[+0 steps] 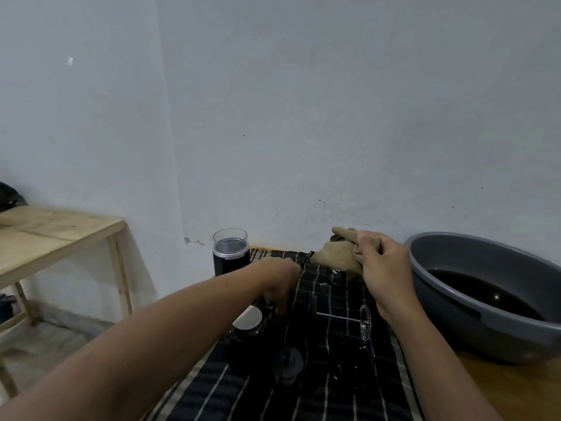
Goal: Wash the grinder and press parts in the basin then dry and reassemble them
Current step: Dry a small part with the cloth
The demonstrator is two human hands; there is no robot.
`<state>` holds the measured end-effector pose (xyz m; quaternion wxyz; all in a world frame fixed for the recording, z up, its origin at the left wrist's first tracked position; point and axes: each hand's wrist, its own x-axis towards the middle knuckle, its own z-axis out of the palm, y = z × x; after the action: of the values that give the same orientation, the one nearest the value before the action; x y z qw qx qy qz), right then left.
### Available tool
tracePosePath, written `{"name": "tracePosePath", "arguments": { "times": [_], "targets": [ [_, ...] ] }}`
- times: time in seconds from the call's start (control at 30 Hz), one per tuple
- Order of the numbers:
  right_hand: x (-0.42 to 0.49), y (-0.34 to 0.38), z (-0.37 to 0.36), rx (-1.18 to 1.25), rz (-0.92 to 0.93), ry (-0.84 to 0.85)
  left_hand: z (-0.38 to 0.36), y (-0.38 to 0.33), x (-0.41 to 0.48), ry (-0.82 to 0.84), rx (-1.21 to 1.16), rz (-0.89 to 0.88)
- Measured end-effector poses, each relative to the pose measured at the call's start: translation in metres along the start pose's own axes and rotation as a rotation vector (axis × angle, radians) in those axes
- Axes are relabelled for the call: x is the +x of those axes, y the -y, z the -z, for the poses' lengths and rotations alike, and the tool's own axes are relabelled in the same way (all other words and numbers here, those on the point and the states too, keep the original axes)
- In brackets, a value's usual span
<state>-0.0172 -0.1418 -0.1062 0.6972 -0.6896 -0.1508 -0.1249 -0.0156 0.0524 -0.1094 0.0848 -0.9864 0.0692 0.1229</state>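
While my right hand (384, 268) squeezes a tan cloth (337, 258), I think I am at the drying step. My left hand (280, 287) reaches down to a dark press part (252, 322) on the striped cloth (334, 387); its fingers curl, but I cannot tell if they grip it. The plunger with its wire filter (364, 322) lies near my right wrist. The grinder (231, 252) stands upright at the back with its clear lid on. The grey basin (473, 326) sits on the right, full of dark water. Next I think I must lift one part and wipe it dry.
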Motion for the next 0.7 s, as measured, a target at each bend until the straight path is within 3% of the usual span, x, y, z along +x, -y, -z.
{"name": "tracePosePath", "arguments": {
  "times": [0.13,0.2,0.27,0.37,0.53,0.7],
  "targets": [
    [0.004,0.005,-0.002,0.024,0.034,-0.131,0.026,0.022,-0.006,-0.432,-0.652,-0.022],
    [0.005,0.012,-0.009,0.007,0.063,-0.134,0.036,0.029,-0.015,-0.571,-0.988,-0.056],
    [0.008,0.018,-0.018,-0.077,0.133,-0.103,0.042,0.035,-0.021,-0.600,-1.262,-0.039],
    [0.016,0.022,-0.032,-0.177,0.251,-0.006,0.043,0.044,-0.024,-0.448,-1.661,-0.123],
    [0.029,0.032,-0.053,-0.234,0.267,0.296,0.041,0.040,-0.026,-0.343,-1.817,-0.332],
    [0.039,0.040,-0.053,-0.532,0.298,0.364,0.035,0.037,-0.024,-0.469,-1.801,-0.349]
  ]
}}
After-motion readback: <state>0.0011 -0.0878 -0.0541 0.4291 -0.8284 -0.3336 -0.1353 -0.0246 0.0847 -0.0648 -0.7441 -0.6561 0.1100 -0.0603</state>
